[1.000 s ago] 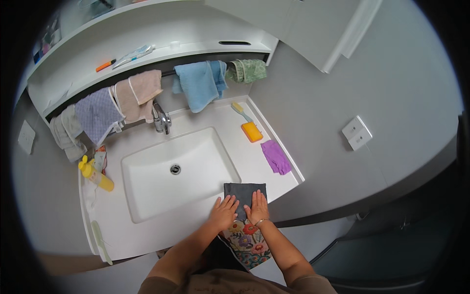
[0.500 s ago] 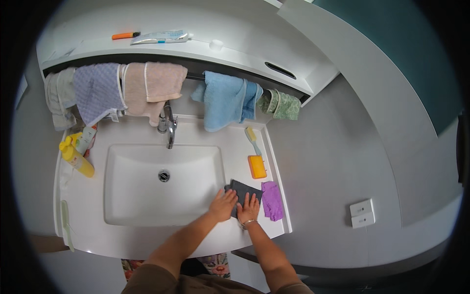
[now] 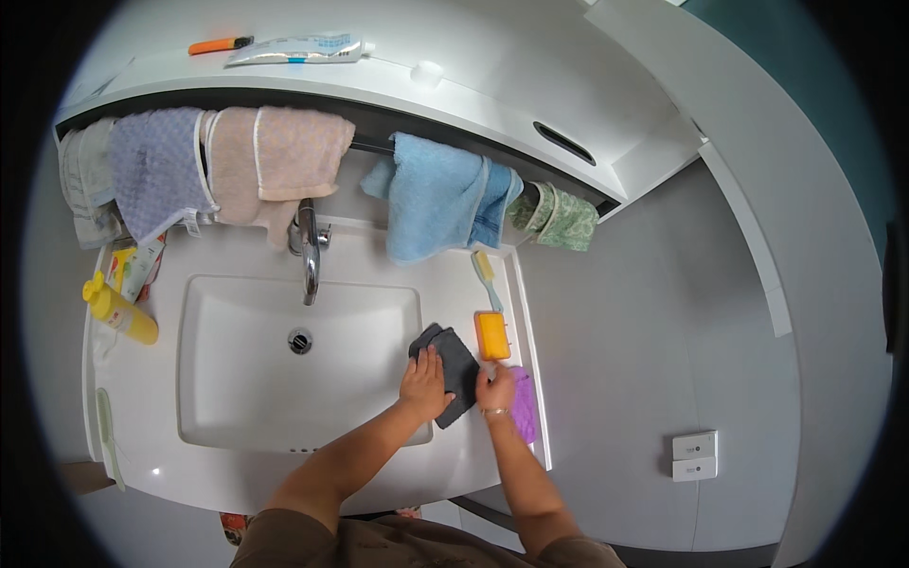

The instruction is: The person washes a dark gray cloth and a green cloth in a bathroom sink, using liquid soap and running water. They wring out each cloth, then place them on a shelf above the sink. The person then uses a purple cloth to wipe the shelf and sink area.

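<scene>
A dark grey folded cloth [image 3: 458, 371] lies slanted over the right rim of the white sink [image 3: 301, 407]. My left hand [image 3: 423, 386] rests on its left side, fingers stretched flat over it and the thumb apart. Just off the cloth's right edge, my right hand [image 3: 495, 390] has its fingers curled closed; whatever is in them, if anything, is hidden. That hand covers part of a purple cloth [image 3: 524, 405] on the counter. An orange block-shaped item [image 3: 492, 336], perhaps soap or a sponge, lies just beyond my right fingers.
Behind the orange block lies a brush [image 3: 487, 276]. A chrome faucet [image 3: 310, 256] stands behind the sink. Blue [image 3: 436, 199], pink and purple towels hang along the back rail. At left are a yellow bottle [image 3: 121, 310] and a pale green comb [image 3: 107, 431].
The dark grey cloth has turned and shifted left over the sink rim. My right hand has come off it, moved up and right beside the purple cloth, and curled its fingers.
</scene>
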Available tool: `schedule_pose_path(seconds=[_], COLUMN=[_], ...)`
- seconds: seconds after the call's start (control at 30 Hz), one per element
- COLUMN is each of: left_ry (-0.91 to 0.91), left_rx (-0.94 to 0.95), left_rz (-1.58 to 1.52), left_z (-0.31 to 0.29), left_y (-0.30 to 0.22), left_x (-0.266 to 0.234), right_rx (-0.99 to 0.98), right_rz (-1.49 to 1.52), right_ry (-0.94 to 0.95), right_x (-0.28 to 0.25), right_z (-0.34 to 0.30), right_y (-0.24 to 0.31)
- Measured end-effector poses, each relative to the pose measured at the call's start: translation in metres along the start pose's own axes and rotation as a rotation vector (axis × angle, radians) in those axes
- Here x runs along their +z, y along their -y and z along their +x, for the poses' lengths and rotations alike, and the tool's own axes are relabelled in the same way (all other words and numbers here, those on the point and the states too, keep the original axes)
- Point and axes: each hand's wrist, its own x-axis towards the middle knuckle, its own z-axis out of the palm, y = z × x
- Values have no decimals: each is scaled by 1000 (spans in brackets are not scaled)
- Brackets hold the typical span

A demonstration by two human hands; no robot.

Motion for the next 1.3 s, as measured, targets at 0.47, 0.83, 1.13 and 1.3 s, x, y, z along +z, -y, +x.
schedule_pose_path(seconds=[0.47,0.83,1.13,1.3], left_ry=[-199,-164,-29,11], left_rx=[170,194,346,389], left_rz=[-61,-120,-67,-248], left_z=[-1,6,71,106], left_y=[9,4,12,13], left_x=[-6,8,0,-10], right_rx=[108,37,-18,-147], right_rz=[-217,-157,216,287], right_ry=[-3,-65,-175,-263], right_x=[12,17,-16,-42], right_z=[71,82,65,59], right_y=[-26,-35,-65,-79])
